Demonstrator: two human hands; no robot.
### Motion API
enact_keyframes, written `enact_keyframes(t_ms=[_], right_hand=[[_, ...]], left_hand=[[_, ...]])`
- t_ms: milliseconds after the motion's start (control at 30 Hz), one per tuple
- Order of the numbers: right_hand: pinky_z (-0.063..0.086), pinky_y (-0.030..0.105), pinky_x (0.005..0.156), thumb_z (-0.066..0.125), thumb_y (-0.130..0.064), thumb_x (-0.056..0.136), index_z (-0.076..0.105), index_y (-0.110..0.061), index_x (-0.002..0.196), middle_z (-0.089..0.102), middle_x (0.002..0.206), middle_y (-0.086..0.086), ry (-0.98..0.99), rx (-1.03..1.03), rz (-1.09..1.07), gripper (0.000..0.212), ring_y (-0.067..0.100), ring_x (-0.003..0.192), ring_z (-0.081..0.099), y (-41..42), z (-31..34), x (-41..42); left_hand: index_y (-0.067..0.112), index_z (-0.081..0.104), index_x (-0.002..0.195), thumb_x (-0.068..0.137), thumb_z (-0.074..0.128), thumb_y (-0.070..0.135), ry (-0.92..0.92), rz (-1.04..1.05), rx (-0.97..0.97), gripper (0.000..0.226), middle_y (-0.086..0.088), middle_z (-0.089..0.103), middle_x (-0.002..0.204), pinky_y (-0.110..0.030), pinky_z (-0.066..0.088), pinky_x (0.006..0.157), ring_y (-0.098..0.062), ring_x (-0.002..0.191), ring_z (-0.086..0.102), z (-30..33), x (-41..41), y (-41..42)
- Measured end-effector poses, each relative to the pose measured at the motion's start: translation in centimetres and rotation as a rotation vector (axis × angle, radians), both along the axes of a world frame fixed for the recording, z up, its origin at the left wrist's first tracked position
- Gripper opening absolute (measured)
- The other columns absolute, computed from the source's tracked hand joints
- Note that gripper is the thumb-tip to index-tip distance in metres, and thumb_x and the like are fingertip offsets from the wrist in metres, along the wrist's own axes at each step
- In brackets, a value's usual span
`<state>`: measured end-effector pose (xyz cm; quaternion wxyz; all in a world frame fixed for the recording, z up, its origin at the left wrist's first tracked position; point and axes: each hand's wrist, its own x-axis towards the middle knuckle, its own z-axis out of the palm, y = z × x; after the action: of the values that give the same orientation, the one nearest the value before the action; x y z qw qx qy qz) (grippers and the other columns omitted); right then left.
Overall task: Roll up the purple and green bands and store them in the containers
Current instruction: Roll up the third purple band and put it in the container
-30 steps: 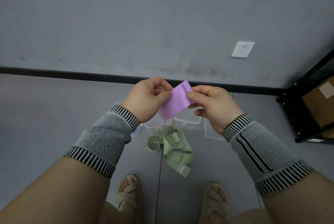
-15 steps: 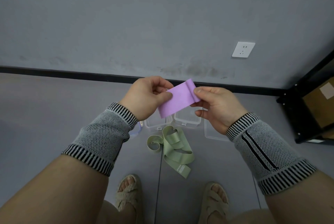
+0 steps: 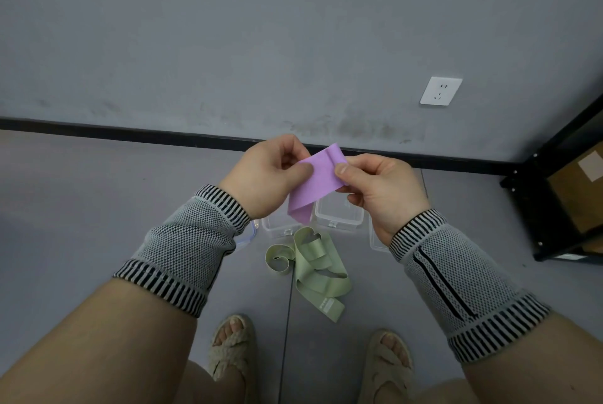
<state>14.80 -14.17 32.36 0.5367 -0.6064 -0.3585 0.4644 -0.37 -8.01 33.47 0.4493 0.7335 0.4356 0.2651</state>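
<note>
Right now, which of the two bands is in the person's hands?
The purple band, pinched between the left hand and the right hand. The green band lies loose on the floor below, untouched.

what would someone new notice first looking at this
Most striking is the purple band, held up mid-frame and pinched between the left hand and right hand. Below it, the green band lies in loose loops on the grey floor, just in front of the clear containers. A white wall socket stands out at upper right.
</note>
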Motion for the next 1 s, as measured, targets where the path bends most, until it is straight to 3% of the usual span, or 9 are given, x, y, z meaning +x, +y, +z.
enact_keyframes(t_ms=[167, 233, 333, 400, 533, 633, 700, 833, 1000], right_hand=[[0.039, 0.008, 0.047, 0.068, -0.006, 0.082, 0.064, -0.015, 0.076, 0.063, 0.067, -0.001, -0.008, 0.014, -0.047, 0.011, -0.003, 0.051, 0.056, 0.0, -0.2, -0.7], [0.039, 0.007, 0.047, 0.069, -0.005, 0.081, 0.063, -0.014, 0.077, 0.063, 0.067, 0.000, -0.001, 0.012, -0.057, 0.011, -0.004, 0.050, 0.056, 0.1, -0.2, -0.9], [0.038, 0.008, 0.045, 0.070, -0.004, 0.080, 0.062, -0.014, 0.075, 0.063, 0.067, 0.000, 0.024, 0.009, -0.083, 0.014, -0.005, 0.049, 0.055, 0.2, -0.2, -1.1], [0.038, 0.008, 0.046, 0.071, -0.006, 0.079, 0.062, -0.015, 0.075, 0.063, 0.068, 0.000, 0.013, 0.005, -0.100, 0.014, -0.005, 0.049, 0.055, 0.2, -0.2, -1.1], [0.039, 0.008, 0.045, 0.072, -0.005, 0.078, 0.062, -0.014, 0.076, 0.064, 0.066, -0.001, -0.003, 0.019, -0.115, 0.014, -0.005, 0.047, 0.055, 0.1, -0.3, -1.3], [0.044, 0.012, 0.051, 0.075, -0.006, 0.076, 0.063, -0.014, 0.076, 0.066, 0.067, 0.001, -0.048, 0.025, -0.129, 0.013, -0.001, 0.052, 0.059, 0.2, -0.6, -1.3], [0.050, 0.019, 0.060, 0.076, -0.009, 0.075, 0.065, -0.015, 0.076, 0.069, 0.069, 0.002, -0.107, 0.031, -0.143, 0.013, 0.006, 0.060, 0.064, 0.2, -0.8, -1.3], [0.053, 0.020, 0.064, 0.078, -0.014, 0.074, 0.065, -0.016, 0.079, 0.069, 0.072, -0.002, -0.224, 0.055, -0.096, 0.014, 0.006, 0.065, 0.064, -0.1, -0.8, -1.6], [0.051, 0.015, 0.071, 0.069, -0.007, 0.081, 0.068, -0.016, 0.097, 0.072, 0.090, -0.003, -0.225, 0.113, 0.129, 0.018, 0.000, 0.079, 0.066, -0.6, -0.4, -0.7]], left_hand=[[0.022, 0.052, 0.072, 0.078, 0.055, 0.024, 0.027, 0.044, 0.069, 0.007, -0.010, 0.063, 0.073, -0.037, 0.050, 0.063, -0.025, 0.066, 0.058, 0.0, 0.5, -0.3], [0.022, 0.051, 0.071, 0.071, 0.050, 0.029, 0.028, 0.060, 0.084, 0.007, -0.006, 0.062, 0.070, -0.035, 0.048, 0.060, -0.021, 0.061, 0.057, 0.0, 0.7, -0.5], [0.025, 0.051, 0.073, 0.077, 0.055, 0.024, 0.019, 0.080, 0.135, 0.006, 0.006, 0.061, 0.066, -0.030, 0.047, 0.061, -0.013, 0.060, 0.056, -0.1, 0.8, -0.4], [0.030, 0.052, 0.081, 0.082, 0.058, 0.011, -0.008, 0.094, 0.156, 0.020, 0.010, 0.064, 0.069, -0.026, 0.047, 0.064, -0.009, 0.062, 0.056, -0.2, 0.7, -0.3], [0.039, 0.059, 0.100, 0.086, 0.054, 0.009, -0.040, 0.032, 0.182, 0.033, 0.010, 0.068, 0.086, -0.020, 0.051, 0.066, -0.006, 0.073, 0.063, -0.2, 0.8, -0.5], [0.034, 0.064, 0.099, 0.089, 0.053, 0.004, -0.075, 0.014, 0.146, 0.034, 0.012, 0.067, 0.097, -0.026, 0.056, 0.076, -0.006, 0.088, 0.065, -0.3, 0.9, -0.6], [0.034, 0.065, 0.094, 0.088, 0.057, 0.007, -0.059, 0.029, 0.177, 0.028, 0.012, 0.068, 0.093, -0.026, 0.053, 0.083, -0.005, 0.086, 0.065, -0.3, 1.0, -0.5], [0.037, 0.063, 0.083, 0.084, 0.066, 0.014, -0.048, 0.080, 0.157, 0.022, 0.006, 0.069, 0.087, -0.032, 0.055, 0.068, -0.015, 0.074, 0.067, -0.5, 1.0, -0.4], [0.035, 0.061, 0.079, 0.082, 0.067, 0.012, -0.024, 0.107, 0.170, 0.025, 0.002, 0.070, 0.085, -0.033, 0.055, 0.078, -0.014, 0.081, 0.066, -0.5, 0.3, 0.2]])
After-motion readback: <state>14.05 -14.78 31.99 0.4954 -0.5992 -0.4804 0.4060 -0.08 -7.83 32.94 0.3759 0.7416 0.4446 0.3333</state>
